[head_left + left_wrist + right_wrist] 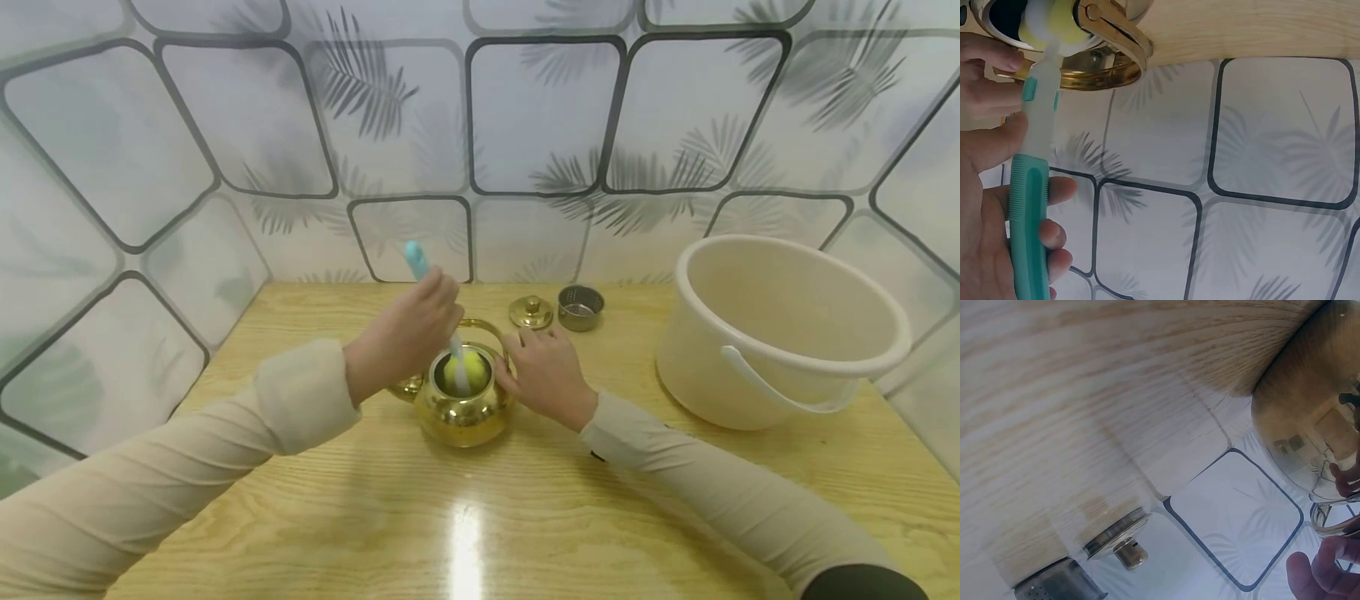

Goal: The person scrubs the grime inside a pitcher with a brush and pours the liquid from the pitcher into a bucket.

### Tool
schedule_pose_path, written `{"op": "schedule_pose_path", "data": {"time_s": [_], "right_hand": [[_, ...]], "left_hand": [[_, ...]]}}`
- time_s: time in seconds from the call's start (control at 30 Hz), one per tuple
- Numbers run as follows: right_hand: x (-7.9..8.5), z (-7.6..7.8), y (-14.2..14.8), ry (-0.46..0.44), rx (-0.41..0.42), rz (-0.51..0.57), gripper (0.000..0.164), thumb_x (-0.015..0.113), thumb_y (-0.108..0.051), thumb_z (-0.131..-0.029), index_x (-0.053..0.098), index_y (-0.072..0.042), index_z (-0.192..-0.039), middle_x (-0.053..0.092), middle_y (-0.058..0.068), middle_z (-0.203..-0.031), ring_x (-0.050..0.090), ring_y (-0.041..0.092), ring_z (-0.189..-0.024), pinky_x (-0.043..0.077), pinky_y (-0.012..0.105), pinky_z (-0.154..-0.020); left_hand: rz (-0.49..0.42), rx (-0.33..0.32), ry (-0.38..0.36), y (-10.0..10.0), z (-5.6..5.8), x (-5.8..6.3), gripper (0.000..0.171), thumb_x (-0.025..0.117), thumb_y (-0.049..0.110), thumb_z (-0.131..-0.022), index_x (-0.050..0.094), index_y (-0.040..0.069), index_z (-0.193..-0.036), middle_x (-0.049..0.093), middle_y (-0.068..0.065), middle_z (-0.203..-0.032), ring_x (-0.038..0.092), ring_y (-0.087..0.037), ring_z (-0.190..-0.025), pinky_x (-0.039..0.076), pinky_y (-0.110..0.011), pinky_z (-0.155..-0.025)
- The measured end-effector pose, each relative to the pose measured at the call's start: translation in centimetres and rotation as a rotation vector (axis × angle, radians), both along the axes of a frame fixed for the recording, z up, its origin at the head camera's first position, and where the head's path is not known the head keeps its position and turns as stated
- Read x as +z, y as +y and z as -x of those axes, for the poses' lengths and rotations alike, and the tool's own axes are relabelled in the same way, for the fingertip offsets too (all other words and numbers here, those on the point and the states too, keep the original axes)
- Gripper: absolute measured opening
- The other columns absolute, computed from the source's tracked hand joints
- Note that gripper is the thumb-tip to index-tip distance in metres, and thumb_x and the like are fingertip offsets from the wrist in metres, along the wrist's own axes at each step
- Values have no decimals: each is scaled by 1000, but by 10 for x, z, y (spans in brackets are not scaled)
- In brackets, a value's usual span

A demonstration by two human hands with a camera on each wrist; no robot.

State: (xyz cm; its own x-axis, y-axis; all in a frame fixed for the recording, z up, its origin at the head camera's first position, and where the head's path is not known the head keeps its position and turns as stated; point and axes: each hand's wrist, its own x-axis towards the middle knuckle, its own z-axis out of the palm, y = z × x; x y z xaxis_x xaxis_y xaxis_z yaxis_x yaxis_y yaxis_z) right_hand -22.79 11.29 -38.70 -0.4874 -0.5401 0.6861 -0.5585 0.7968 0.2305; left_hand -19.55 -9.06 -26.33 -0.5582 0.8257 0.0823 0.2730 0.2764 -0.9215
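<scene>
A shiny gold kettle (465, 425) stands on the table with its lid off and its spout toward the left. My left hand (408, 333) grips a cleaning brush by its teal and white handle (1029, 225), thumb along one side and fingers curled round the other. The brush slants down into the kettle's mouth, where its yellow sponge head (472, 363) shows inside the rim. At the kettle's right side, my right hand (551, 375) holds the arched gold handle (1094, 80) near its end, with the thumb by the rim.
Behind the kettle lie its gold lid (531, 313) and a perforated metal strainer (580, 310). A large cream bucket (697, 358) with a white bail handle stands at the right. Patterned wall panels border the wooden table (330, 508) at the back and sides.
</scene>
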Motion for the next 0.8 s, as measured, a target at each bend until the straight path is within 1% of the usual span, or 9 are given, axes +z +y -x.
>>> {"op": "schedule_pose_path", "data": {"time_s": [0.07, 0.2, 0.33, 0.6, 0.7, 0.8], "right_hand": [[0, 0, 0, 3, 0, 2, 21, 57, -31, -83, 57, -11, -77, 52, 1, -59, 45, 15, -48, 39, 32, -53], [0, 0, -1, 11, 2, 8, 21, 57, -30, -82, 59, -10, -79, 52, 2, -59, 47, 16, -48, 40, 33, -54], [0, 0, -1, 15, -3, 6, 20, 58, -30, -82, 61, -10, -81, 53, 2, -59, 48, 16, -48, 40, 34, -55], [-1, 1, -1, 39, -11, 1, 20, 62, -30, -80, 61, -10, -79, 51, 1, -57, 44, 15, -46, 39, 32, -53], [-1, 1, -1, 43, -6, 7, 20, 62, -30, -80, 61, -10, -78, 50, 1, -57, 45, 15, -45, 39, 33, -53], [-1, 1, -1, 44, 1, 14, 20, 61, -30, -81, 61, -10, -78, 50, 1, -56, 44, 15, -45, 39, 33, -53]], "left_hand": [[-6, -1, 4, -2, 1, -1, 31, 58, 43, -84, 58, 12, -91, 60, -3, -89, 49, -22, -94, 33, -38, -93], [-28, -9, 11, -6, 3, -5, 37, 53, 48, -87, 56, 11, -95, 60, -5, -94, 49, -23, -98, 31, -40, -100], [-58, -25, 29, -10, 5, -9, 45, 48, 54, -89, 56, 11, -98, 58, -6, -95, 48, -23, -98, 29, -41, -104], [-115, -92, 66, -21, 10, -17, 46, 51, 57, -86, 55, 13, -100, 57, -4, -95, 47, -21, -98, 30, -40, -104], [-159, -127, 52, -26, 14, -20, 48, 51, 58, -86, 55, 12, -98, 56, -4, -94, 47, -21, -96, 30, -40, -104], [-213, -162, 20, -30, 17, -23, 48, 49, 58, -87, 54, 11, -96, 55, -4, -94, 46, -22, -95, 30, -41, -104]]}}
